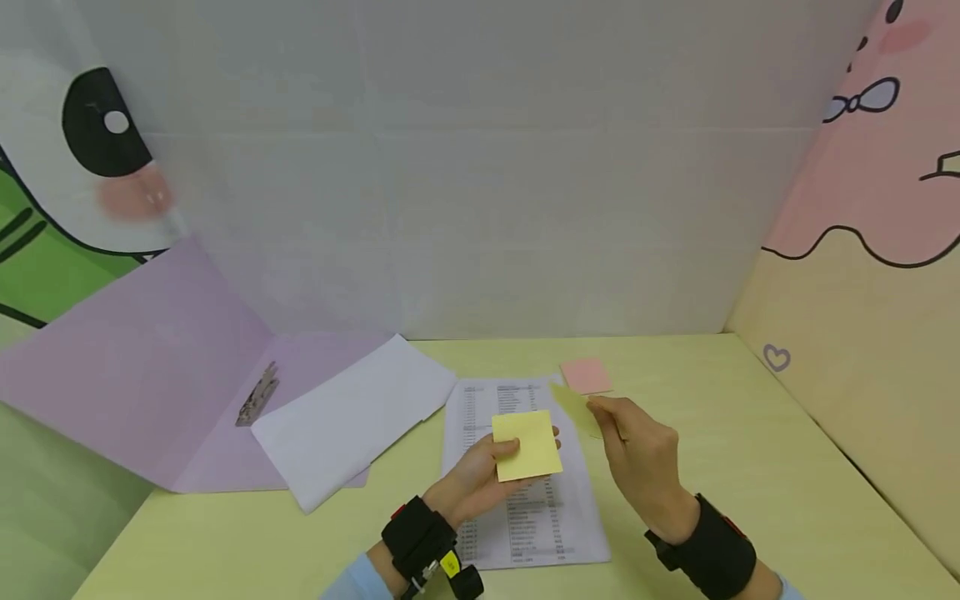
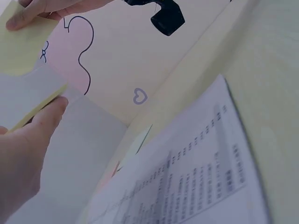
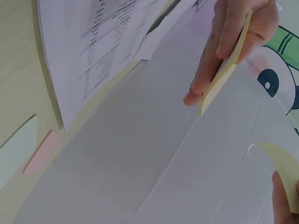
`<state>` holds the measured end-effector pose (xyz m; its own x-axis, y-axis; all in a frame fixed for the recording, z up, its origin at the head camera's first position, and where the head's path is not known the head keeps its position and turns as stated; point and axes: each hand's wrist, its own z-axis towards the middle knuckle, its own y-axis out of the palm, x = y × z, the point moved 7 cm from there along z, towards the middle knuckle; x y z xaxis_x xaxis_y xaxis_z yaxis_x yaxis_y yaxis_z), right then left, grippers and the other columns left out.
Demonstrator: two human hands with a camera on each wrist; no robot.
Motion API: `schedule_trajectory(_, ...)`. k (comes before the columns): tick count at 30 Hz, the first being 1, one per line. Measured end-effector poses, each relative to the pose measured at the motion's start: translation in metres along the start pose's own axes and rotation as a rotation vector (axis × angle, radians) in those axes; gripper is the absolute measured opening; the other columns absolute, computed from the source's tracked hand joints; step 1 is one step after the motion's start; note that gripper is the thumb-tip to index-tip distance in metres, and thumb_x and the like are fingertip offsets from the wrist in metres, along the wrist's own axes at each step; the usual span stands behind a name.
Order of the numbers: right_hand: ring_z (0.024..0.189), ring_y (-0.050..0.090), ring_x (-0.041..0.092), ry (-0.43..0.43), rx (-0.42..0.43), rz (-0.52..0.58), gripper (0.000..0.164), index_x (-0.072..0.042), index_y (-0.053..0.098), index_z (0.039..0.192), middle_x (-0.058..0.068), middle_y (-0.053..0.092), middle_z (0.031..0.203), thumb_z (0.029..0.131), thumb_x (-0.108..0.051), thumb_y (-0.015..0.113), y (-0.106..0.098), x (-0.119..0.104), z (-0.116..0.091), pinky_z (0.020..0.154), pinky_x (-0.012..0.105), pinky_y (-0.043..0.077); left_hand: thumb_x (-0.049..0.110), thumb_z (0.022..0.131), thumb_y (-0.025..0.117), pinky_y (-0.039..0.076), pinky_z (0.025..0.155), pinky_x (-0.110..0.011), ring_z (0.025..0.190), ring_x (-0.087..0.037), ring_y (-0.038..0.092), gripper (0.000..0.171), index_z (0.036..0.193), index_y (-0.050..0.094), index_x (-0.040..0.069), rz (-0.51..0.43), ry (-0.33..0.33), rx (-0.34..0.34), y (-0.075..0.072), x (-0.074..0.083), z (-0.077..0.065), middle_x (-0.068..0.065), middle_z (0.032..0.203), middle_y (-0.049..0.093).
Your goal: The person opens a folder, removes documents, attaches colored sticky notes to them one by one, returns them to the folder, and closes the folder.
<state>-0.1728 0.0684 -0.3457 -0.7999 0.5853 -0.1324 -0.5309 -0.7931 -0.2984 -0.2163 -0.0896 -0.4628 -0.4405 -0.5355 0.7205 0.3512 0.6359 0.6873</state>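
Note:
A yellow sticky note pad [image 1: 527, 450] lies in my left hand [image 1: 476, 479], its thumb on the top face and fingers beneath. My right hand [image 1: 641, 454] pinches a single yellow sticky note [image 1: 573, 408] at its edge, just right of the pad and apart from it. In the right wrist view this loose note [image 3: 280, 163] curves as it hangs from the fingers. Both hands are above a stack of printed sheets [image 1: 558, 533], whose middle is partly hidden by the left hand and the pad.
A pink sticky note pad [image 1: 587, 376] lies beyond the printed sheets. Beside it, a pale green pad [image 3: 19, 147] shows in the right wrist view. At left, an open purple folder [image 1: 142, 358] with a metal clip [image 1: 257, 396] stands against the wall, white papers [image 1: 360, 421] overlapping it.

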Motion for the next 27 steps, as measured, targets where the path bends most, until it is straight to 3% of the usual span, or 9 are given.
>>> schedule_trajectory(7,0.063,0.065,0.017,0.024,-0.079,0.013,0.03,0.001,0.065,0.089,0.009,0.067,0.076,0.095,-0.024,0.049,0.008,0.009,-0.008,0.054,0.022,0.05,-0.001,0.096,0.032,0.024,0.111,-0.04,0.136,-0.034,0.022,0.048,0.141,0.015,-0.005,0.007,0.046,0.355,-0.047,0.048,0.051,-0.022,0.145,0.023)
schedule_trajectory(11,0.063,0.065,0.019,0.05,-0.109,0.005,0.019,0.001,0.065,0.091,0.01,0.067,0.077,0.091,-0.016,0.056,0.009,0.014,-0.011,0.053,0.023,0.049,-0.002,0.095,0.038,0.03,0.107,-0.042,0.134,-0.036,0.026,0.053,0.143,0.015,-0.001,0.007,0.018,0.484,-0.069,0.068,0.085,-0.022,0.143,0.025)
schedule_trajectory(14,0.061,0.065,0.018,0.046,-0.104,-0.002,0.012,0.001,0.066,0.091,0.01,0.067,0.076,0.086,-0.01,0.062,0.008,0.015,-0.012,0.052,0.02,0.048,0.001,0.095,0.041,0.035,0.104,-0.044,0.133,-0.038,0.028,0.059,0.145,0.011,0.005,-0.026,-0.031,0.487,-0.082,0.069,0.107,-0.022,0.143,0.024)
schedule_trajectory(17,0.059,0.063,0.016,0.042,-0.097,-0.008,0.019,0.0,0.066,0.089,0.009,0.066,0.074,0.09,-0.016,0.057,0.006,0.017,-0.015,0.051,0.018,0.047,0.003,0.096,0.04,0.033,0.106,-0.04,0.136,-0.04,0.02,0.064,0.147,0.003,0.008,-0.121,-0.029,0.464,-0.09,0.064,0.123,-0.023,0.148,0.01)
schedule_trajectory(21,0.055,0.061,0.014,0.058,-0.103,-0.017,0.027,0.0,0.066,0.088,0.008,0.066,0.072,0.093,-0.022,0.052,0.004,0.024,-0.021,0.049,0.015,0.045,0.005,0.097,0.037,0.021,0.112,-0.035,0.14,-0.035,0.003,0.065,0.147,-0.004,0.006,-0.244,0.054,0.439,-0.094,0.059,0.136,-0.022,0.151,-0.01)
schedule_trajectory(24,0.054,0.061,0.015,0.081,-0.112,-0.013,0.021,0.0,0.066,0.087,0.008,0.065,0.071,0.091,-0.018,0.056,0.004,0.031,-0.027,0.049,0.015,0.045,0.005,0.097,0.034,0.011,0.115,-0.035,0.141,-0.03,-0.009,0.068,0.146,-0.013,0.011,-0.358,0.128,0.404,-0.092,0.06,0.144,-0.017,0.151,-0.02)
schedule_trajectory(27,0.056,0.062,0.016,0.087,-0.112,-0.014,0.015,0.0,0.065,0.087,0.008,0.066,0.072,0.088,-0.014,0.06,0.004,0.036,-0.028,0.05,0.016,0.046,0.005,0.097,0.032,0.004,0.115,-0.037,0.139,-0.03,-0.018,0.074,0.142,-0.025,0.017,-0.408,0.182,0.388,-0.09,0.063,0.151,-0.014,0.148,-0.029)
